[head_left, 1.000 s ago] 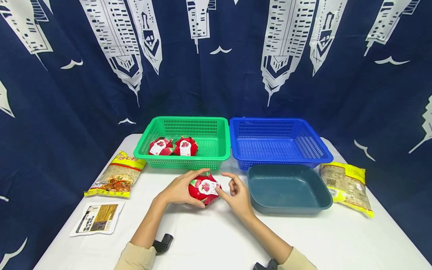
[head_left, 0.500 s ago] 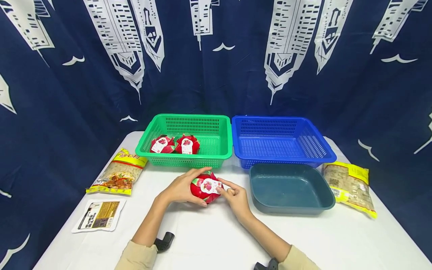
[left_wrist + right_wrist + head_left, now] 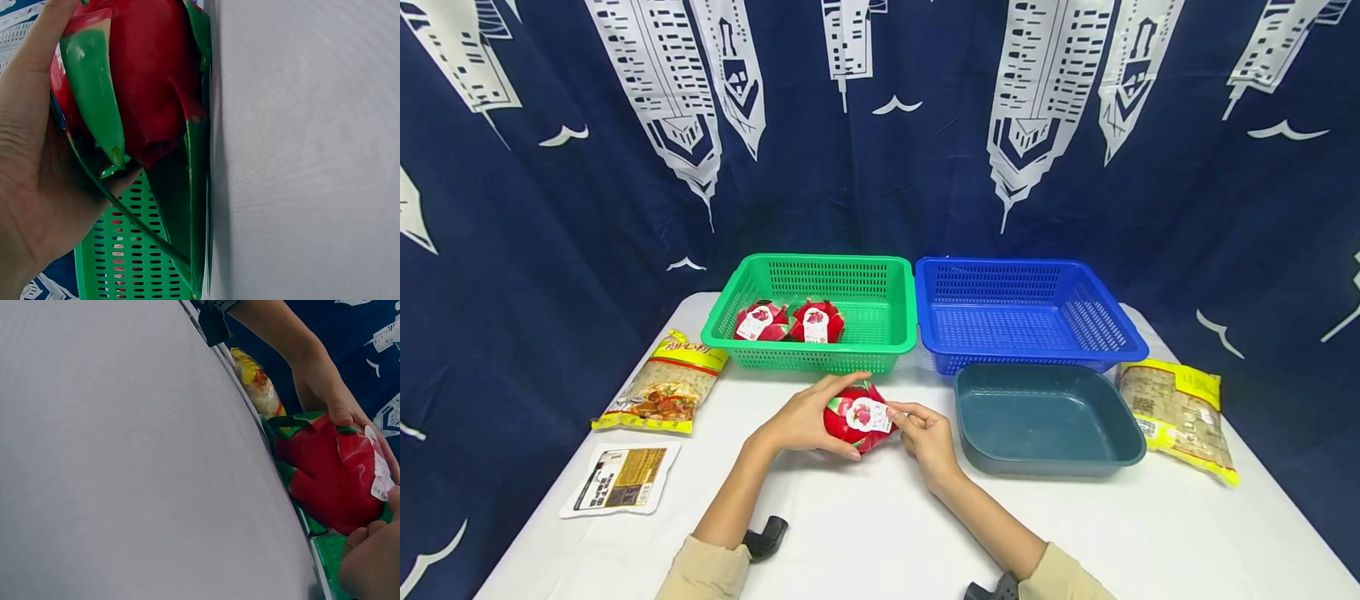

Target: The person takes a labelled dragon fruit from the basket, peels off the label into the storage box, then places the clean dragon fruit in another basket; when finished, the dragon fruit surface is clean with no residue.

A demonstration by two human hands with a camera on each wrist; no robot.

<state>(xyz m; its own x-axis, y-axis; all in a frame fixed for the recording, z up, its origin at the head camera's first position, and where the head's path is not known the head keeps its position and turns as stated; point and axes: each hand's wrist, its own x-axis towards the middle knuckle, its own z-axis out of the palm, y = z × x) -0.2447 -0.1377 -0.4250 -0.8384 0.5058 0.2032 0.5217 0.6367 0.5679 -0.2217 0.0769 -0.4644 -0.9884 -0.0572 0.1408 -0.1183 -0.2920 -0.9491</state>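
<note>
A red dragon fruit (image 3: 844,432) with green-tipped scales sits on the white table, and my left hand (image 3: 801,419) grips it from the left, thumb in front and fingers behind. On its upper face is a white label (image 3: 867,415) with a fruit picture. The right hand (image 3: 931,446) pinches the label's right end between thumb and index finger. Seen from the left wrist, the fruit (image 3: 153,69) fills the upper part, against the palm. In the right wrist view the label (image 3: 380,475) edges the fruit, beside the right hand's curled fingers (image 3: 369,562).
Behind the hands, a green basket (image 3: 820,360) holds two labelled dragon fruits (image 3: 817,323). Next to it are a blue basket (image 3: 1022,354) and a dark teal tub (image 3: 1045,467). Yellow food bags (image 3: 662,387) lie at both sides, with a flat white packet (image 3: 621,479) at left.
The right hand's index finger has closed in toward its thumb at the label's end, and that hand has shifted slightly on the label. The left hand keeps its grip on the dragon fruit.
</note>
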